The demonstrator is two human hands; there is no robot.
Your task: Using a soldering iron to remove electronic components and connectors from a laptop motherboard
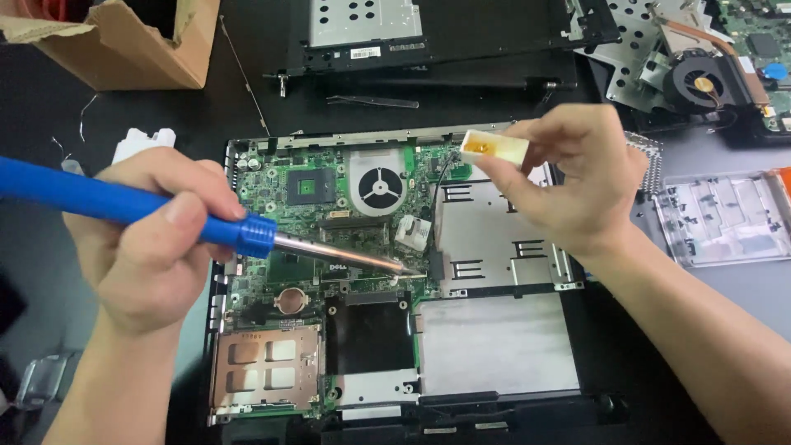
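Observation:
An opened laptop base lies in front of me, its green circuit board (pixel 272 185) exposed beside a silver metal plate (pixel 494 342). My left hand (pixel 152 239) grips a blue-handled soldering iron (pixel 124 206) like a pen; its metal tip (pixel 408 269) touches the board near the plate's left edge. My right hand (pixel 577 177) holds a small white square container (pixel 494 148) with amber paste inside, raised above the board's upper right.
A cardboard box (pixel 132 41) sits at the top left. Another dark laptop part (pixel 428 41) lies behind the board, with tweezers (pixel 375 101) beside it. A second board with a black fan (pixel 700 82) is at the top right, a clear plastic tray (pixel 725 218) below it.

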